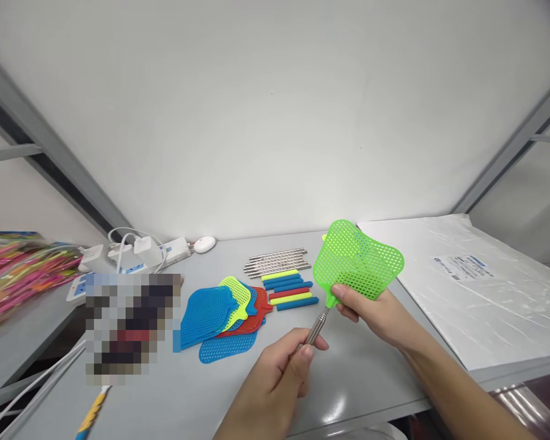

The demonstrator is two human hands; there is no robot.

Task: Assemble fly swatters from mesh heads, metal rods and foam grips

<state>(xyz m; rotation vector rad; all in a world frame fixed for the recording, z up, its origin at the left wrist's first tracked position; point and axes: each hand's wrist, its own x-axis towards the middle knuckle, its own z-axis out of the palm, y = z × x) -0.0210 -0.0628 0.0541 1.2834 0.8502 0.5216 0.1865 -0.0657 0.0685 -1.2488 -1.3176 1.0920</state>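
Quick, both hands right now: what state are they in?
Left hand: closed around the metal rod.
Right hand: closed, pinching the green swatter head near its base.

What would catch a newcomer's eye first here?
The bright green perforated plastic paddle in the right hand probably wins, meeting a silver metal rod in the left hand. Overlapping blue, red and yellow perforated paddles probably come next, on the grey table, left of the rod.

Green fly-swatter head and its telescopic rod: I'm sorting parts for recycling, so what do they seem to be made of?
Green fly-swatter head: likely moulded plastic, satin finish; it is evenly coloured, with a regular grid of holes.
Telescopic rod: apparently polished metal, from its bright silvery highlights; whether steel or plated, I can't tell.
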